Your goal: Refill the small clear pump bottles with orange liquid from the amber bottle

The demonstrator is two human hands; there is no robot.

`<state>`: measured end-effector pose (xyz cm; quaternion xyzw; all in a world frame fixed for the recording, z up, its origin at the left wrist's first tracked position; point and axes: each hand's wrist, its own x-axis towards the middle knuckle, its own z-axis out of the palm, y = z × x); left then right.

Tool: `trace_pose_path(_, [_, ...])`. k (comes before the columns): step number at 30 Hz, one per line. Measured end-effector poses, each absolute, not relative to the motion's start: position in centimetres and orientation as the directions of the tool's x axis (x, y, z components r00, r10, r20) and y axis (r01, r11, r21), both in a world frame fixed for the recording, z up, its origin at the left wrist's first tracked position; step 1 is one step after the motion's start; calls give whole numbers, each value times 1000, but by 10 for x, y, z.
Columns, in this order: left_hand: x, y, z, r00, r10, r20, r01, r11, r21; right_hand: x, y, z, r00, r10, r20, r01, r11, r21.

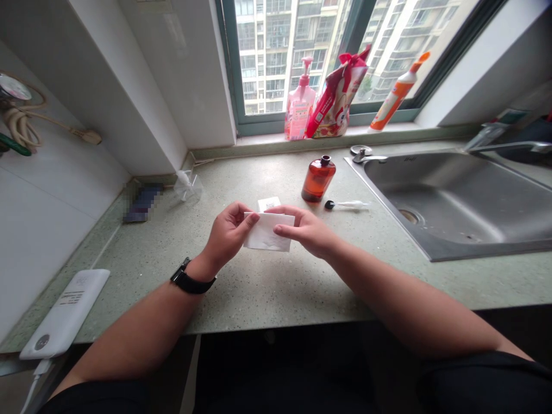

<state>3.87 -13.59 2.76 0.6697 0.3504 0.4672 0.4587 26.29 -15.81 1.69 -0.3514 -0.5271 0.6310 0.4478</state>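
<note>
A folded white sheet point(264, 237) is held just above the counter point(259, 299), its long axis running from nine to three o'clock, the three o'clock end dipping slightly. The left hand point(227, 231) pinches its upper nine o'clock corner between thumb and fingers; the right hand point(309, 230) pinches the three o'clock end, thumb in front, fingers behind. At twelve o'clock, a small white square item point(268, 202) lies just beyond, partly hidden by the sheet and right fingers. Toward two o'clock stands an amber bottle point(318, 181), its neck uncapped, the lower part darker; how full, I cannot tell. Beside it lies a black-capped clear tube point(348, 204). A crumpled clear plastic piece point(188, 187) sits at ten o'clock; toward three is the steel sink point(457, 201), its drain visible.
</note>
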Motion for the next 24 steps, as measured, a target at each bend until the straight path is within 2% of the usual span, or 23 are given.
trace_pose_path(3, [38,-135,21,295,878,377,121,-426,897,258,-157,11,-339,940,-37,-261,-132,-956])
trace_pose_path(6, [33,-126,14,286,850,442,181,-501,846,269,-148,7,-194,981,-11,-277,-65,-959])
trace_pose_path(9, [29,-114,4,312,830,463,264,-544,797,288,-138,9,107,980,169,-171,185,-968])
trace_pose_path(12, [33,-103,-8,368,836,406,375,-533,758,302,-135,14,318,844,432,136,411,-902])
trace_pose_path(14, [40,-98,-15,394,848,354,437,-511,740,306,-137,16,300,757,581,348,480,-805])
trace_pose_path(17, [49,-92,-21,416,862,289,494,-482,724,303,-140,15,137,672,727,537,566,-625])
trace_pose_path(20, [53,-91,-20,417,868,271,499,-468,729,298,-139,8,11,622,783,625,607,-491])
trace_pose_path(24, [50,-95,-17,411,852,325,458,-501,734,294,-135,-3,-71,634,770,707,576,-410])
